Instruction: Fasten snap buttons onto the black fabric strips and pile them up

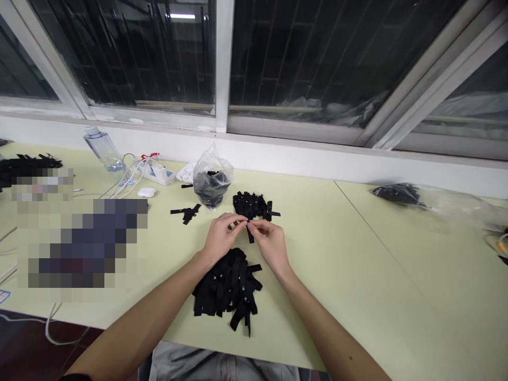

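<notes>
Black fabric fills the near middle of the frame: a loose heap of short black woven label strips (228,288) lies on the pale yellow-green tabletop (337,275), just below the two wrists. Directly above that heap, at the centre of the picture, the left hand (219,237) and the right hand (270,241) meet fingertip to fingertip. Between them hangs a single short black label strip (250,233); the thumb and forefinger of each hand are pinched closed on its upper end, the left from the left side, the right from the right, and its lower end dangles free between the palms.

Just beyond the fingertips sits a smaller, tidier pile of black label strips (253,205), close to the held piece but not clearly touching it. To the left of that pile stands a crumpled clear plastic bag (212,177), its top twisted upward, with a dark clump of more black strips settled in its bottom. A few stray black strips (186,212) lie to the left of the bag.

Farther off, in the upper left, a clear plastic water bottle (103,150) stands beside a white power strip with white cables (156,170) and a small white earbud case (146,192). At the far right another clear plastic bag (448,203) lies flat with dark material spilling from one end.
</notes>
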Demonstrator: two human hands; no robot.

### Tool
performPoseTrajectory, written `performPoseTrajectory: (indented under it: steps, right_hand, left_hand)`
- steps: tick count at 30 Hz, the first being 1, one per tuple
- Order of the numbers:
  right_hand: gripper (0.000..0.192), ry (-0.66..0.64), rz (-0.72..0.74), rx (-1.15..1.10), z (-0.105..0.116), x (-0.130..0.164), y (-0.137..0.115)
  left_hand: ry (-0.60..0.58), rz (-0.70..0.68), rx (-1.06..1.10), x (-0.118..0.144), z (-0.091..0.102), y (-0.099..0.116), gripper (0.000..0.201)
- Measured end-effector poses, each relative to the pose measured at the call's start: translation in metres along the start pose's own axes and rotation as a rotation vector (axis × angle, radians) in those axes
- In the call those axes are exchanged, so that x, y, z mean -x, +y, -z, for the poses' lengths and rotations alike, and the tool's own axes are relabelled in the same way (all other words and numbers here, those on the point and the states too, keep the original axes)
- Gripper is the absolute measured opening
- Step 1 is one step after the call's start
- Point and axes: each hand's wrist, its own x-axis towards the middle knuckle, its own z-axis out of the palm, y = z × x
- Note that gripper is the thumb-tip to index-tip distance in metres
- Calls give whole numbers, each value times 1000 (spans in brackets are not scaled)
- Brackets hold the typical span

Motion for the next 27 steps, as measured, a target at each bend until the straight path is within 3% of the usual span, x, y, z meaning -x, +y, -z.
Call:
performPoseTrajectory:
  steps: [11,27]
  right_hand:
    - [25,39,175,275,-5,10,-12]
    - [17,-78,196,170,-5,9,-14]
  left_hand:
    - [-69,-65,-224,2,1,-7,21]
    - [-64,-1,-146,1,1,2,20]
